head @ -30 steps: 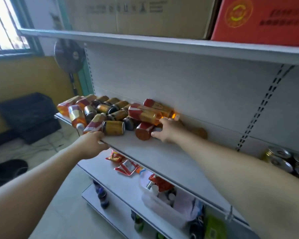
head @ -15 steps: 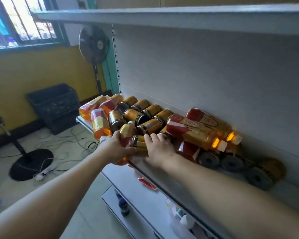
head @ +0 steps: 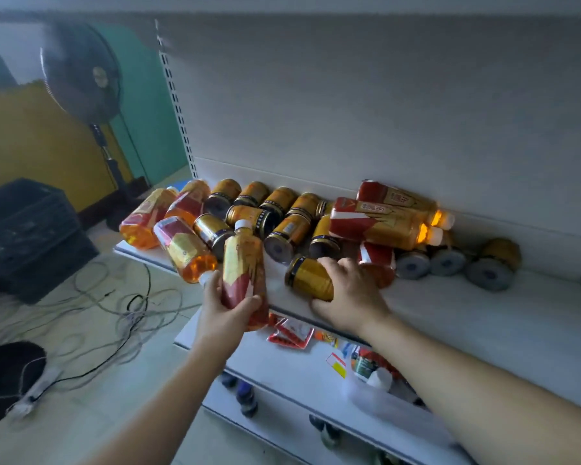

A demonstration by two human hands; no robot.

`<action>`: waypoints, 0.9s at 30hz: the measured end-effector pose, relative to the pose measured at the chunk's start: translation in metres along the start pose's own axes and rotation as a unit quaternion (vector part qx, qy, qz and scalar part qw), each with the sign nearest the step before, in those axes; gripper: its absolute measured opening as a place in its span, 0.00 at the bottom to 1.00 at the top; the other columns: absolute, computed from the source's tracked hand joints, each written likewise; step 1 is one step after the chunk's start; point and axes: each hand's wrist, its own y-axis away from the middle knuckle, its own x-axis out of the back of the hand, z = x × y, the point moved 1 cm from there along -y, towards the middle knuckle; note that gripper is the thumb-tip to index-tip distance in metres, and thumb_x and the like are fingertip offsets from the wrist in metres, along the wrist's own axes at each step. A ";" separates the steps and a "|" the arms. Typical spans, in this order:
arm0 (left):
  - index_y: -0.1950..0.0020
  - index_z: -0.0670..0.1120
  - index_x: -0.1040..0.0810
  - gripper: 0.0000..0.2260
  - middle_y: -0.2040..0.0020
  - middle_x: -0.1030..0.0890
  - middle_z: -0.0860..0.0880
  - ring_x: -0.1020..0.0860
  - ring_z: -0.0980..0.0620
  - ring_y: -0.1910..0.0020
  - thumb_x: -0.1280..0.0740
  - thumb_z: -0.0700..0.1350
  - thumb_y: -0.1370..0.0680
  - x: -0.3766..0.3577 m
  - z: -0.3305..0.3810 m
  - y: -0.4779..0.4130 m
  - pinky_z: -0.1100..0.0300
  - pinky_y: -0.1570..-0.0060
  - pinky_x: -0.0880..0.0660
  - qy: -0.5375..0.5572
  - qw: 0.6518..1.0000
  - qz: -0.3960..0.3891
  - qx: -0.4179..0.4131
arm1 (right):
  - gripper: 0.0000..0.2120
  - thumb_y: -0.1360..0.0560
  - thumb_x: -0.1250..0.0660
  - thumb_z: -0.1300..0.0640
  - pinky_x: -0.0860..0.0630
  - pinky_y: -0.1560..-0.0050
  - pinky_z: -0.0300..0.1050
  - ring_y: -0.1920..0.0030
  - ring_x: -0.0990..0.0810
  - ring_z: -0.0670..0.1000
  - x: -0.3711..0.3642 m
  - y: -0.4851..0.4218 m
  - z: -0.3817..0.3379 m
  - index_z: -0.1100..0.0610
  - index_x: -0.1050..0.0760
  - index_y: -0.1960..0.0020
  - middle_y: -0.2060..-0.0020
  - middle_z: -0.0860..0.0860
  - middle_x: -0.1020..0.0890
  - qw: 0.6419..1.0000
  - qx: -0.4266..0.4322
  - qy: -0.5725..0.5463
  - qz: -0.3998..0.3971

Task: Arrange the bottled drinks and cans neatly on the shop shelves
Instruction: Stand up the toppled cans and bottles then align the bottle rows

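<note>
Gripping bottle (head: 244, 263), left hand (head: 223, 313); can (head: 311, 278), right hand (head: 353, 297)

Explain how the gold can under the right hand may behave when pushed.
The gold can lies on its side on the shelf, so it will probably roll. Its shiny metal looks stiff, perhaps slippery. Near the front edge, it might roll off.

- The bottle (head: 242, 273) I held was amber, with a red and gold label and a white cap.
- The can (head: 307, 278) I gripped was gold with a black band at its rim.
- The other cans (head: 284, 234) were gold with black bands and grey ends.
- The shelf (head: 483, 313) was pale grey-white.
- The packets (head: 291, 333) below were red and white.
- The wall (head: 31, 146) was yellow; the crate (head: 24, 236) and fan (head: 81, 72) were black.
</note>
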 end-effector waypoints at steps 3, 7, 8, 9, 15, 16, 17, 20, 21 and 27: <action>0.37 0.51 0.27 0.28 0.45 0.20 0.45 0.20 0.43 0.48 0.29 0.42 0.37 0.002 0.006 0.008 0.46 0.51 0.22 0.126 0.989 -0.070 0.005 | 0.34 0.35 0.24 0.47 0.30 0.50 0.45 0.43 0.26 0.56 0.008 0.025 0.005 0.49 0.32 0.33 0.43 0.53 0.27 0.992 -0.037 -0.099 0.072; 0.37 0.49 0.29 0.27 0.48 0.18 0.43 0.17 0.46 0.55 0.27 0.45 0.35 -0.025 0.022 0.019 0.50 0.62 0.20 0.252 0.950 -0.180 0.053 | 0.40 0.39 0.20 0.49 0.30 0.47 0.42 0.42 0.27 0.47 0.022 0.068 0.023 0.45 0.35 0.32 0.39 0.46 0.28 0.944 -0.153 -0.233 0.174; 0.36 0.48 0.29 0.27 0.47 0.18 0.42 0.17 0.46 0.54 0.30 0.52 0.33 -0.037 0.028 0.023 0.51 0.62 0.20 0.261 0.941 -0.205 0.072 | 0.42 0.40 0.19 0.51 0.28 0.43 0.45 0.40 0.27 0.48 0.028 0.078 0.029 0.45 0.35 0.31 0.38 0.48 0.28 0.921 -0.188 -0.274 0.205; 0.35 0.47 0.30 0.27 0.46 0.18 0.41 0.17 0.45 0.53 0.33 0.56 0.32 -0.050 0.033 0.029 0.52 0.61 0.21 0.267 0.932 -0.226 0.089 | 0.43 0.41 0.20 0.52 0.27 0.40 0.49 0.39 0.26 0.50 0.035 0.089 0.035 0.45 0.36 0.31 0.37 0.49 0.28 0.896 -0.218 -0.305 0.237; 0.41 0.46 0.29 0.14 0.54 0.16 0.43 0.16 0.46 0.58 0.34 0.41 0.25 -0.129 0.047 0.070 0.51 0.65 0.21 0.231 0.902 -0.348 0.110 | 0.37 0.41 0.24 0.48 0.30 0.58 0.36 0.49 0.25 0.48 0.079 0.171 0.089 0.39 0.36 0.35 0.49 0.42 0.26 0.799 -0.326 -0.345 0.370; 0.41 0.46 0.29 0.17 0.55 0.16 0.44 0.16 0.46 0.58 0.32 0.39 0.29 -0.144 0.049 0.081 0.50 0.65 0.20 0.225 0.896 -0.368 0.109 | 0.35 0.38 0.23 0.49 0.32 0.60 0.35 0.50 0.25 0.47 0.088 0.187 0.100 0.38 0.36 0.37 0.50 0.40 0.27 0.786 -0.331 -0.354 0.384; 0.41 0.47 0.29 0.21 0.54 0.16 0.44 0.16 0.46 0.58 0.30 0.38 0.32 -0.158 0.051 0.093 0.50 0.65 0.20 0.216 0.890 -0.388 0.106 | 0.33 0.37 0.23 0.50 0.32 0.60 0.35 0.50 0.26 0.45 0.096 0.202 0.111 0.38 0.35 0.38 0.50 0.39 0.28 0.774 -0.335 -0.360 0.398; 0.38 0.49 0.31 0.25 0.50 0.18 0.43 0.17 0.45 0.56 0.28 0.46 0.33 -0.205 0.059 0.133 0.49 0.64 0.20 0.183 0.887 -0.410 0.105 | 0.30 0.34 0.22 0.50 0.30 0.54 0.40 0.48 0.25 0.43 0.123 0.251 0.144 0.41 0.33 0.37 0.48 0.39 0.26 0.746 -0.341 -0.363 0.442; 0.38 0.50 0.31 0.21 0.49 0.18 0.42 0.17 0.44 0.55 0.31 0.49 0.29 -0.222 0.061 0.147 0.49 0.63 0.20 0.174 0.887 -0.414 0.108 | 0.30 0.34 0.22 0.50 0.30 0.55 0.39 0.49 0.25 0.41 0.133 0.269 0.155 0.41 0.32 0.38 0.48 0.38 0.26 0.739 -0.342 -0.357 0.458; 0.35 0.52 0.32 0.24 0.44 0.21 0.45 0.20 0.43 0.48 0.30 0.49 0.29 -0.325 0.072 0.243 0.46 0.58 0.22 0.123 0.884 -0.448 0.047 | 0.38 0.39 0.22 0.46 0.29 0.56 0.37 0.52 0.24 0.39 0.196 0.388 0.230 0.42 0.34 0.33 0.50 0.37 0.26 0.731 -0.383 -0.296 0.481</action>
